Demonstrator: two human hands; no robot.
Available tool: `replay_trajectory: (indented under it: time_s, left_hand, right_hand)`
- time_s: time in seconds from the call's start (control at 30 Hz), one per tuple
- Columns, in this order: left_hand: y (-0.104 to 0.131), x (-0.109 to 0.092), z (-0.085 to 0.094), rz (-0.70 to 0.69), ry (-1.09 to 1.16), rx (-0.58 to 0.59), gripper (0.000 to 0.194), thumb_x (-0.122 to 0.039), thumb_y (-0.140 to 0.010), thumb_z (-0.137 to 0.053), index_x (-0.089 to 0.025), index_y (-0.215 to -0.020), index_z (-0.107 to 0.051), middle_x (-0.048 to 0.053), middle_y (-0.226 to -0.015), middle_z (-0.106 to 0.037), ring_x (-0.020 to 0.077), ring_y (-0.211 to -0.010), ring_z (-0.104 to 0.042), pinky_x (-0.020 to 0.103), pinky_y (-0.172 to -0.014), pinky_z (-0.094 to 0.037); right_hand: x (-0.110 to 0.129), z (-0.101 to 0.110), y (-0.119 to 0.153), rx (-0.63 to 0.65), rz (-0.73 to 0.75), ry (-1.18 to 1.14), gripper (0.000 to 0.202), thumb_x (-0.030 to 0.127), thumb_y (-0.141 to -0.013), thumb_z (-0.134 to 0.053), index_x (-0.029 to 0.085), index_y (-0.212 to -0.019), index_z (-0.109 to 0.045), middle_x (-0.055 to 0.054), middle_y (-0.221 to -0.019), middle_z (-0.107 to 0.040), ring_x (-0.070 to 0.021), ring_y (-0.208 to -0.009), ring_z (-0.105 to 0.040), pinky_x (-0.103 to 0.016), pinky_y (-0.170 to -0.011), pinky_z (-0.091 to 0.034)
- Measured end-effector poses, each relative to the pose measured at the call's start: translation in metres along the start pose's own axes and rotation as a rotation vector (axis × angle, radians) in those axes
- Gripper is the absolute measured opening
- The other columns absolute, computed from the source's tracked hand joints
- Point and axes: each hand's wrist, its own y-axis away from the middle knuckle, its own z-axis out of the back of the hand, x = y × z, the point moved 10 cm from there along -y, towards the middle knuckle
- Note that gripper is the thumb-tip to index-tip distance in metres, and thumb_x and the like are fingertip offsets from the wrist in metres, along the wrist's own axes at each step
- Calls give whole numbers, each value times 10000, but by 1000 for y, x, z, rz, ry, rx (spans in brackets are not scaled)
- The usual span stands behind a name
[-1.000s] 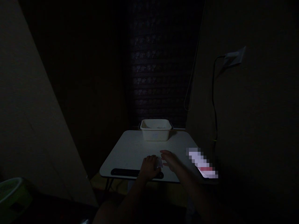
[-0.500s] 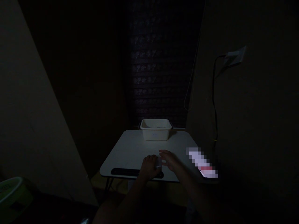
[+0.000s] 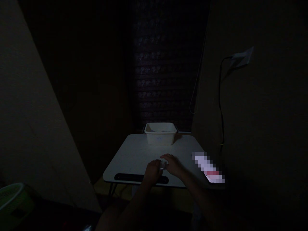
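In the dim light, my left hand (image 3: 152, 171) is wrapped round a small pale, shiny item (image 3: 163, 165) that looks like clear plastic; its exact kind is too dark to make out. My right hand (image 3: 173, 165) curls over the item's right end, fingers bent and touching it. Both hands are just above the near middle of a small white folding table (image 3: 134, 150). The palms hide part of the item.
A white plastic tub (image 3: 160, 139) with something pale inside stands at the table's back. A lit, blurred-out screen (image 3: 207, 168) lies at the right edge. A black slot strip (image 3: 127, 176) runs along the front. A green basket (image 3: 14, 202) is at lower left; a cord (image 3: 220, 96) hangs right.
My right hand has moved left and closed over the right end of the small item. The item has tilted and catches more light. My left hand has hardly moved.
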Motion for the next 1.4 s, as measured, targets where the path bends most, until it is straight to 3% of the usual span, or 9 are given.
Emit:
replay_trajectory:
  time_s: [0.1,0.2,0.33,0.5,0.7,0.8,0.97,1.1,1.4]
  left_hand:
    - [-1,2,-2,27,5,25,249,-202,-660,-355,-165,-889,-445,50,-869,-513,148,-792,-442,270,-700,-312]
    - [-1,6,0,60,81,-2,227,-196,-642,-369,-159,-834,-484,55,-824,-531,150,-763,-455,268,-681,-322]
    - [-4,22,2,167,403,-33,191,-237,-635,-379,-159,-706,-539,39,-724,-561,143,-690,-478,256,-643,-339]
    - [-14,36,14,221,591,-35,269,-312,-645,-363,-122,-671,-552,25,-625,-571,129,-580,-491,227,-519,-371]
    - [-18,31,30,320,1153,-50,311,-353,-530,-526,-91,-694,-557,24,-599,-563,119,-547,-487,240,-527,-377]
    - [-19,30,35,401,1283,-119,314,-366,-522,-539,-98,-687,-551,6,-562,-538,92,-497,-461,214,-472,-360]
    - [-21,33,62,432,1165,-372,317,-419,-554,-494,-105,-558,-536,-26,-485,-475,67,-454,-400,182,-419,-313]
    - [-24,29,74,410,1062,-445,319,-427,-569,-469,-116,-517,-519,-34,-472,-452,71,-460,-390,182,-429,-311]
    - [-18,23,95,363,745,-574,330,-409,-643,-383,-145,-468,-475,-45,-439,-431,70,-451,-377,176,-446,-289]
  right_hand:
    - [23,-10,12,65,224,439,456,76,-501,-456,264,-916,-481,-5,-990,-464,-170,-946,-348,-325,-806,-234]
    - [33,-10,16,41,249,569,329,132,-554,-467,258,-854,-512,-1,-955,-484,-156,-916,-369,-304,-776,-257]
    - [36,6,7,-62,184,338,124,175,-596,-446,218,-630,-556,-4,-755,-549,-139,-766,-449,-268,-694,-310]
    - [10,30,-7,-208,-7,-139,79,212,-553,-465,190,-521,-535,9,-540,-536,-132,-554,-478,-244,-539,-364]
    - [14,43,-8,-314,-25,-230,235,360,-607,-403,170,-506,-498,15,-486,-501,-118,-504,-454,-218,-470,-340]
    - [19,47,-8,-376,-20,-233,268,389,-618,-379,170,-487,-463,22,-460,-464,-111,-483,-425,-213,-452,-317]
    - [29,57,-7,-491,41,-201,252,385,-645,-359,172,-562,-465,10,-538,-487,-118,-543,-435,-208,-493,-328]
    - [34,66,-1,-543,55,-116,275,394,-677,-322,177,-596,-470,-2,-558,-504,-122,-554,-448,-201,-491,-327]
    - [41,64,4,-509,40,120,272,363,-720,-279,207,-644,-489,-20,-577,-536,-131,-570,-478,-202,-489,-309]
